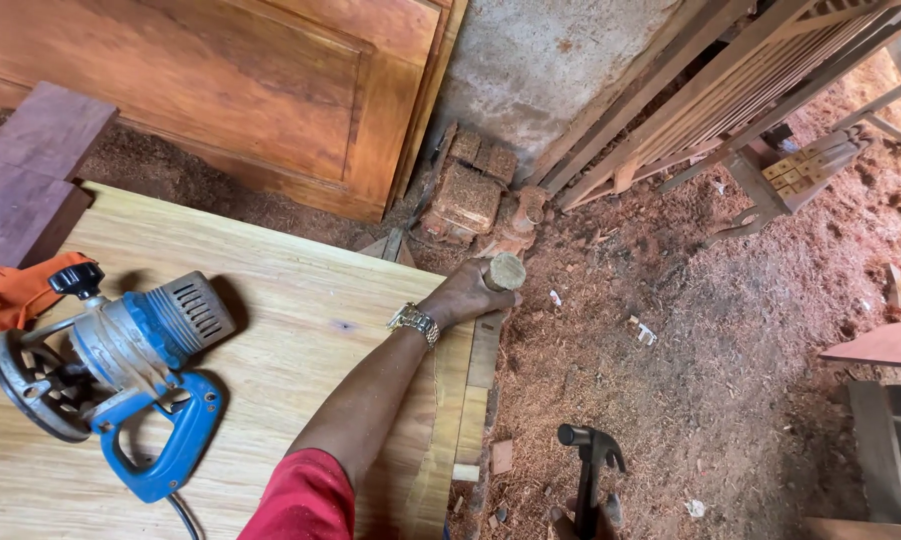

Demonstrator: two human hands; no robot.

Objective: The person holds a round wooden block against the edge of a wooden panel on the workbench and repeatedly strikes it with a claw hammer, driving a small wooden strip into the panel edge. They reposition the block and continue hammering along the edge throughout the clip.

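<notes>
The hands differ in how much shows: the left hand (465, 293) reaches out over the far edge of the counter (300, 330), its fingers curled tight around a short round wooden peg (504, 271) whose pale cut end faces up, and a metal wristwatch (414, 322) sits on the wrist. The right hand (570, 524) is only just visible at six o'clock, at the frame's bottom edge, seemingly wrapped around the handle of a black claw hammer (590, 455); how tightly it grips I cannot tell. At nine o'clock a blue electric router (120, 365) lies on its side on the counter, just beside an orange cloth (15, 295). Toward twelve o'clock a wooden door panel (230, 90) leans against the wall, with sawdust covering the floor (730, 360) at three o'clock.
</notes>
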